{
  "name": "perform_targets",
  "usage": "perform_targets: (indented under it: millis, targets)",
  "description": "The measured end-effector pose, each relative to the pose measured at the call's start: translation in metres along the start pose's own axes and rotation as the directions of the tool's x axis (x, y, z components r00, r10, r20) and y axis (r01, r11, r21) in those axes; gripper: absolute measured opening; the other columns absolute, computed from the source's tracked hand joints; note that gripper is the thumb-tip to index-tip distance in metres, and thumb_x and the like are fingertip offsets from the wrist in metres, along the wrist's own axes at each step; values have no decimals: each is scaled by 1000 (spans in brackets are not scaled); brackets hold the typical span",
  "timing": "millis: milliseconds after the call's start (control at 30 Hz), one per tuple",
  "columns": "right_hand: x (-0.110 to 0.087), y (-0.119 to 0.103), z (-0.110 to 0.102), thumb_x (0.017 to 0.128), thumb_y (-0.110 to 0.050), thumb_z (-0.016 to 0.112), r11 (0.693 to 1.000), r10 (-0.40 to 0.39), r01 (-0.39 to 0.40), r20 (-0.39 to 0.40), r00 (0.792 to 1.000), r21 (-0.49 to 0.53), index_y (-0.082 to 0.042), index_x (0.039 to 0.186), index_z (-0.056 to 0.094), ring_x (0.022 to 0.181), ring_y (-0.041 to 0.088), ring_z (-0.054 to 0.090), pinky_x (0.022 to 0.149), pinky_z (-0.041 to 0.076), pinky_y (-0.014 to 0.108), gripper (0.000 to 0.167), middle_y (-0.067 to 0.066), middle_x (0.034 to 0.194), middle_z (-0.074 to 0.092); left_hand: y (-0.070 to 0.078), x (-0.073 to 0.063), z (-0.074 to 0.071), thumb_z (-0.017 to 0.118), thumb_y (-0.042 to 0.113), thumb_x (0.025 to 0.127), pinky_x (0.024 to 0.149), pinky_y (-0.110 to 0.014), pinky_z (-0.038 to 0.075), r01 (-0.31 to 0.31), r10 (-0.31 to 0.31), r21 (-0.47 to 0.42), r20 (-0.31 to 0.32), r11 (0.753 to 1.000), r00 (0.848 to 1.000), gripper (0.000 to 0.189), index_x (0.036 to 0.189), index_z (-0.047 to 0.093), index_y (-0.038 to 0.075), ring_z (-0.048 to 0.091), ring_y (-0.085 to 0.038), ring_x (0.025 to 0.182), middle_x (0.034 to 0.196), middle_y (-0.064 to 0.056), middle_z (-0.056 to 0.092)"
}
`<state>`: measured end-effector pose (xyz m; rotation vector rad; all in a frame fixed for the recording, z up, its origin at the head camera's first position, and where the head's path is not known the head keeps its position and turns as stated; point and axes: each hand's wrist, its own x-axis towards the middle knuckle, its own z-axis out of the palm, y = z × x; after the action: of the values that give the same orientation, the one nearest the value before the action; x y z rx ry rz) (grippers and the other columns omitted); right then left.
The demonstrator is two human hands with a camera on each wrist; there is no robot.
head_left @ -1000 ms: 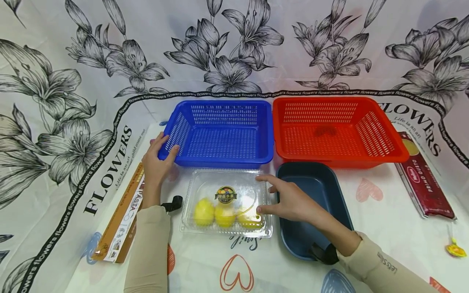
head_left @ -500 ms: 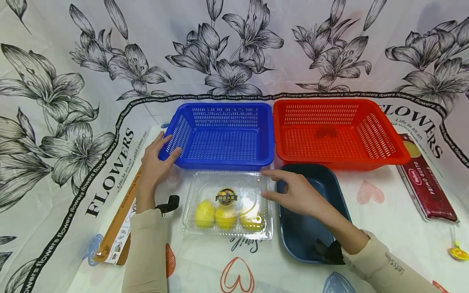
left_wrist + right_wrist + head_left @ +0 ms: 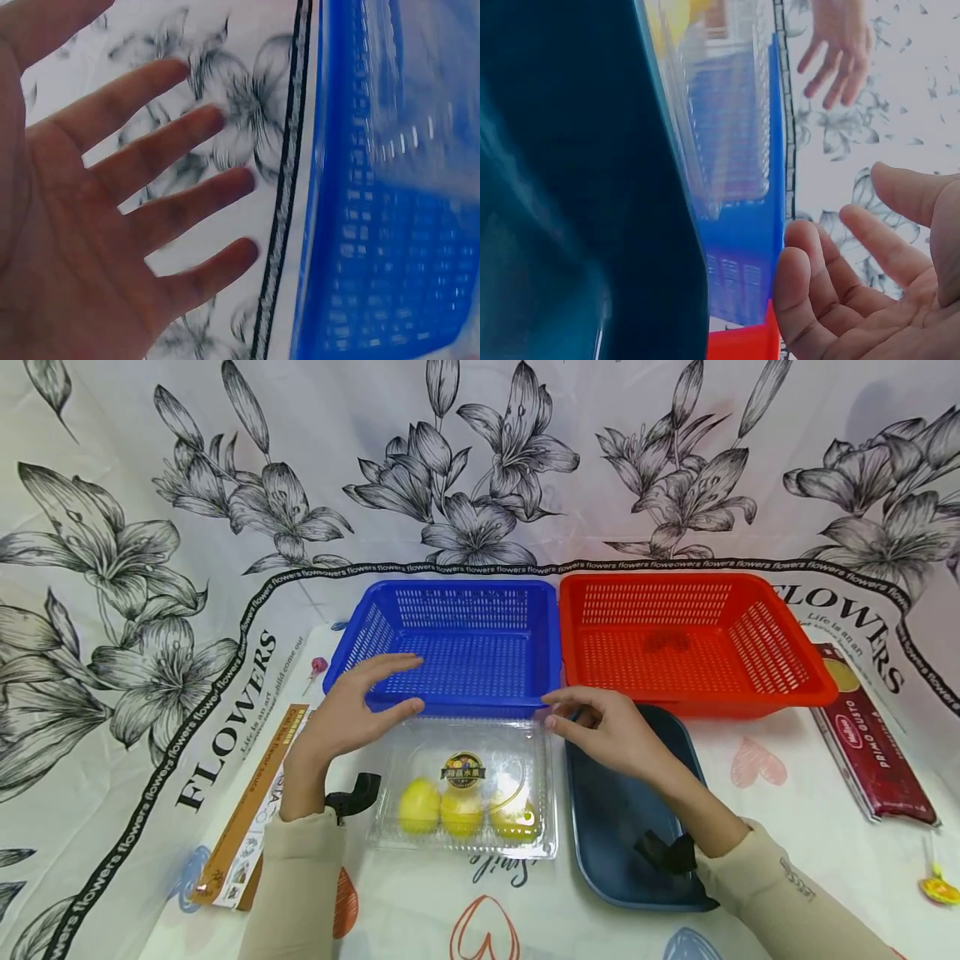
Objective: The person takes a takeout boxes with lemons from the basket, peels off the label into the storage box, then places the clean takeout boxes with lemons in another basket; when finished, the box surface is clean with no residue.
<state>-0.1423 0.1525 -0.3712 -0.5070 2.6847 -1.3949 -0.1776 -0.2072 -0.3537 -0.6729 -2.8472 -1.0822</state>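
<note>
My left hand [image 3: 345,714] hovers over the front left corner of the blue basket [image 3: 480,706], holding nothing. The left wrist view shows its fingers [image 3: 180,135] straight and spread beside the basket. Near the back right corner of a clear plastic box [image 3: 517,760] is my right hand [image 3: 618,735], its fingers loosely bent and nothing between them. Several yellow fruits [image 3: 461,814] lie under the box's lid, which bears a dark label [image 3: 462,770]. Partly beneath my right hand and wrist lies a dark blue tray [image 3: 618,860].
A red basket [image 3: 697,703] stands beside the blue one at the back. To the far right lie a dark red coffee pack [image 3: 873,752] and a small yellow trinket [image 3: 939,887]. A brown pasta pack [image 3: 251,810] lies left, with a small pink item [image 3: 318,666] behind it.
My left hand has left the blue basket's left rim and moved right over its front corner. The right hand has shifted slightly back toward the baskets, its fingers more bent.
</note>
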Motion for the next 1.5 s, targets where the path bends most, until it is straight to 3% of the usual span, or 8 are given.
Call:
perform_targets:
  millis: [167,333,633,800,1067,1267,1500]
  targets:
    - [1,5,0,97,-22,71,999,0,0,8,1000,50,-9,125,71,79,20,61,66,53,24,31,7,103,75,14,-4,11,77,40,90,115,-60,39,-51,49,12,148,999,988,54,140,63,25,47,-30,142,146,-2,59]
    - [4,9,4,96,-20,72,995,-32,28,39,999,99,-10,126,71,82,19,65,70,57,24,32,6,104,76,13,-10,17,78,43,88,110,-58,46,-53,49,8,269,999,962,55,139,64,27,54,-28,136,142,3,63]
    - [13,1,21,91,-21,78,983,-175,169,87,981,73,-13,124,73,93,18,64,80,58,33,35,7,110,74,-3,-17,21,83,30,84,115,-61,40,-97,107,-45,430,994,896,65,144,59,19,38,-36,150,161,-5,44]
    - [19,-3,32,88,-21,80,970,-237,228,132,963,78,-10,123,73,99,23,65,86,58,39,37,8,117,75,-4,-16,21,85,25,83,115,-63,39,-106,104,-21,463,994,880,69,146,58,20,33,-38,151,164,-7,39]
    - [26,-13,45,88,-22,80,961,-275,268,178,945,61,-8,122,73,103,26,63,88,55,43,37,8,115,75,0,-10,22,85,20,82,113,-65,38,-100,101,-27,471,995,877,68,144,59,18,32,-41,151,163,-11,40]
    - [32,-21,60,87,-27,82,950,-283,306,247,927,-58,-14,121,75,109,23,56,93,45,38,37,5,114,72,1,-7,23,85,22,82,115,-64,38,-88,86,-18,480,996,873,68,145,59,22,31,-39,153,164,-8,39]
    - [32,-29,72,88,-35,80,938,-206,278,312,927,-207,-24,126,74,107,19,44,91,33,40,39,3,117,65,0,-8,23,85,22,82,115,-65,37,-74,76,-23,482,997,873,68,145,58,23,30,-39,153,164,-6,39]
